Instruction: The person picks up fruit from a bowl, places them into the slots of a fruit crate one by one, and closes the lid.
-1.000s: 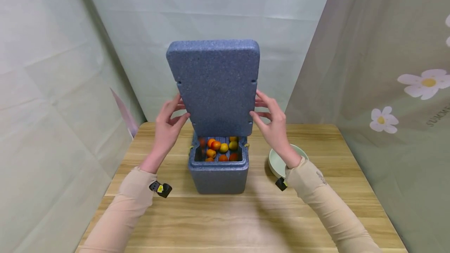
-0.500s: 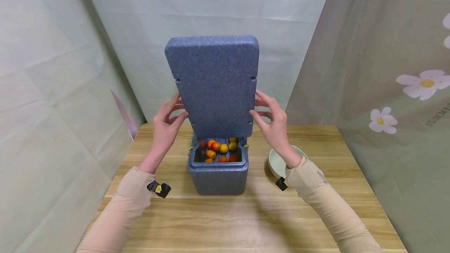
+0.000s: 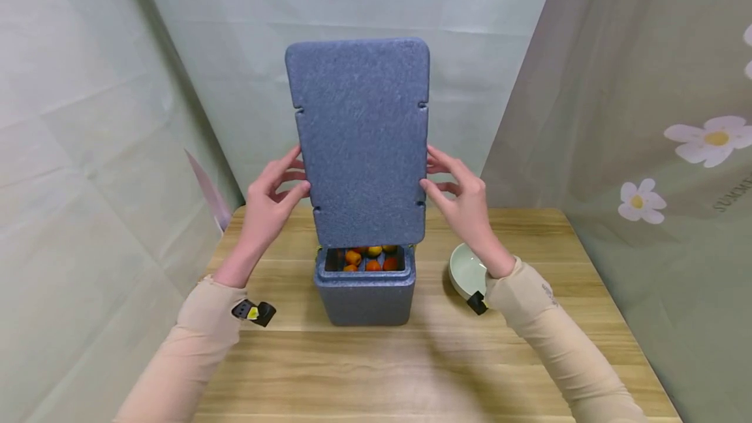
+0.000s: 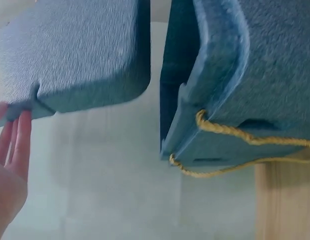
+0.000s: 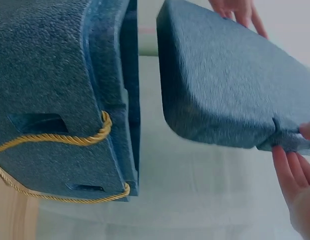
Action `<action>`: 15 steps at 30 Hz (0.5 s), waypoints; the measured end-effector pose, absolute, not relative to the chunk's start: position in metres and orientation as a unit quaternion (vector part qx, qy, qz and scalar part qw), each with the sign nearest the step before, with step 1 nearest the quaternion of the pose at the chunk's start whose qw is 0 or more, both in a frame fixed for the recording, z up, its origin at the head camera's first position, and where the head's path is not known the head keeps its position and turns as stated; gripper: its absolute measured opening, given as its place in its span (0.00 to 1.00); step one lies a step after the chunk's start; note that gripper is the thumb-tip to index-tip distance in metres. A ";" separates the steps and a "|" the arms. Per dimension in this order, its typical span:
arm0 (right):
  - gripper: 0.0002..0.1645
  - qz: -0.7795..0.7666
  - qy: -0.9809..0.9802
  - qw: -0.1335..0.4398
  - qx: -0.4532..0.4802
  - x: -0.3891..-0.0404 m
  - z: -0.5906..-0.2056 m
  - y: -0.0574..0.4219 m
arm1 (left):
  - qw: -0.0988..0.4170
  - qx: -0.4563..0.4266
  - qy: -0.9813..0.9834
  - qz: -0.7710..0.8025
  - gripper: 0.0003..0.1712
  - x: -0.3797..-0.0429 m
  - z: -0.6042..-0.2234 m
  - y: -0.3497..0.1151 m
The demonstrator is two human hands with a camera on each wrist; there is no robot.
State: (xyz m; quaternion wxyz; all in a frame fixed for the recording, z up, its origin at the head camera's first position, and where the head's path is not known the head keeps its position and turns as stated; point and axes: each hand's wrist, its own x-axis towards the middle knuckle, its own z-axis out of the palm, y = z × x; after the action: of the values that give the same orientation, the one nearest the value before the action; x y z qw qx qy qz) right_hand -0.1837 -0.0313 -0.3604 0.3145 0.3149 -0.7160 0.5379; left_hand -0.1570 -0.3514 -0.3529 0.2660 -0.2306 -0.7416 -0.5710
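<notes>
A blue-grey speckled foam lid (image 3: pixel 361 142) hangs tilted above a matching foam cooler box (image 3: pixel 367 299). My left hand (image 3: pixel 267 198) grips the lid's left edge, thumb on the near face and fingers behind. On the opposite edge my right hand (image 3: pixel 464 198) pinches it the same way. Through the part of the opening that still shows, orange and yellow fruits (image 3: pixel 353 258) lie inside the box; the lid hides the others. In the left wrist view a gap separates the lid (image 4: pixel 75 55) from the box rim (image 4: pixel 215 60). Yellow rope handles (image 5: pixel 70 139) loop from the box's sides.
A pale green bowl (image 3: pixel 466 273) stands on the wooden table (image 3: pixel 352 371) right of the box, partly behind my right forearm. Light cloth walls (image 3: pixel 235 83) enclose the table at the back and sides.
The lid has tipped flatter and come nearer over the box, so its top face shows and it covers more fruit. Both hands moved with it, the left one slightly outward.
</notes>
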 end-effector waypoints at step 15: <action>0.36 0.537 -0.749 0.169 0.350 -0.186 -0.350 -0.017 | 0.068 -0.281 -0.781 -0.554 0.47 -0.162 -0.347 -0.382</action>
State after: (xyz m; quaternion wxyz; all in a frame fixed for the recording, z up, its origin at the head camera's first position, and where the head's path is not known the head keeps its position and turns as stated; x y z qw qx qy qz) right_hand -0.1858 -0.0173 -0.3502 0.1693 0.3505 -0.7487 0.5366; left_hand -0.1619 -0.3821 -0.3466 0.0681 -0.2810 -0.7809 -0.5537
